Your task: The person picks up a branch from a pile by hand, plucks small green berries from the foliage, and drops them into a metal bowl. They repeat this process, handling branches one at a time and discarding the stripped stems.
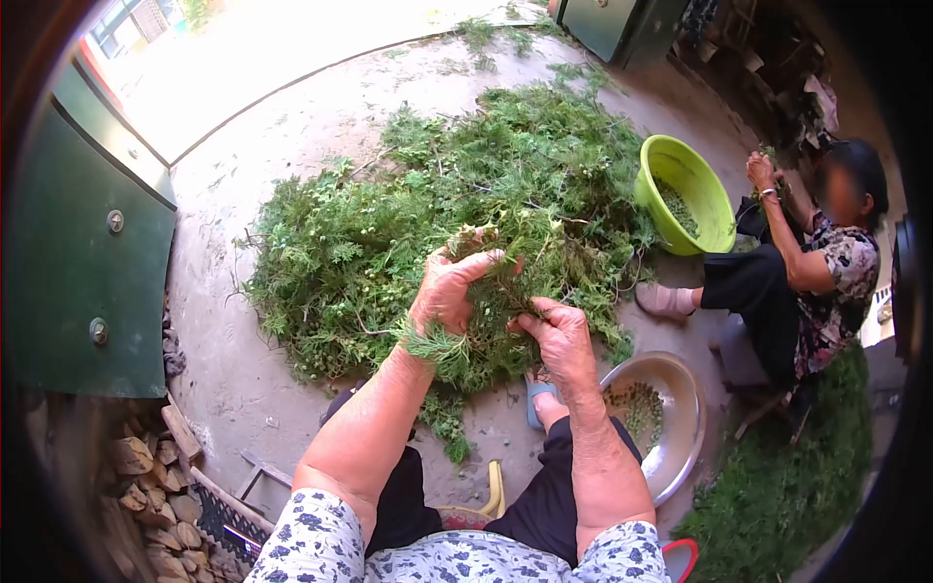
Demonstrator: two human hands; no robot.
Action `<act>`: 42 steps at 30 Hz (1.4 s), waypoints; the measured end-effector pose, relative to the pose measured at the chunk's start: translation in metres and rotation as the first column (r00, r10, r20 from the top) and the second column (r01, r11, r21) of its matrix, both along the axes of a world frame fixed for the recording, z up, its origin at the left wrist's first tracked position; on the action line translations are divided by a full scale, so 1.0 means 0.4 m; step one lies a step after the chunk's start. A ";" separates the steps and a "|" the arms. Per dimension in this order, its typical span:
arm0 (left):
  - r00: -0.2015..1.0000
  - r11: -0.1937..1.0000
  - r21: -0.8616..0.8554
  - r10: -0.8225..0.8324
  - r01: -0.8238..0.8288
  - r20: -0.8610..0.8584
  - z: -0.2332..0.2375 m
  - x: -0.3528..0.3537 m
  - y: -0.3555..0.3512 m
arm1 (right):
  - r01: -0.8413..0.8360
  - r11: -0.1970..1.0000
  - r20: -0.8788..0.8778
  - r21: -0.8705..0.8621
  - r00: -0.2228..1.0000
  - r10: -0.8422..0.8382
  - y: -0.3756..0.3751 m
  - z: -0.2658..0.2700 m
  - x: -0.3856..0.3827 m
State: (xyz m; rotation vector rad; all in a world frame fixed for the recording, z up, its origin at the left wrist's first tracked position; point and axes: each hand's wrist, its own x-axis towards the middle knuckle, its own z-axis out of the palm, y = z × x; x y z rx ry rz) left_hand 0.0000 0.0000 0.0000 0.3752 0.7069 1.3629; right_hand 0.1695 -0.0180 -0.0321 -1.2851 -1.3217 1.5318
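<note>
My left hand (449, 290) is closed around a leafy evergreen branch (501, 291), with its flat, scaly sprays hanging below the palm. Beside it, my right hand (562, 342) pinches the same branch between thumb and fingers, low on its right side. Any small piece in the right fingertips is hidden. Under and beyond both hands spreads a large heap of cut evergreen branches (330, 248). By my right forearm, a steel basin (692, 428) holds a layer of small green cones or seeds.
A lime-green tub (724, 219) stands tilted at the heap's right, with small green pieces inside. Further right, a seated person (841, 262) holds a sprig in their hands. More greenery (787, 486) lies behind them. Split firewood (160, 486) is stacked lower left, below a green door (97, 253).
</note>
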 end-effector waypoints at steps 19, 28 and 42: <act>0.959 0.993 -0.111 -0.002 -0.030 -0.284 0.036 0.044 -0.041 | 0.306 0.867 -0.056 0.393 0.949 -0.309 0.039 0.074 0.006; 0.898 0.998 -0.037 -0.064 0.053 -0.434 0.038 0.047 -0.051 | 0.163 0.963 -0.260 0.213 0.960 -0.105 0.026 0.089 -0.011; 0.661 0.981 0.194 0.135 0.016 -0.738 0.012 0.053 -0.067 | 0.201 0.971 -0.639 -0.130 0.732 -0.237 0.050 0.113 0.004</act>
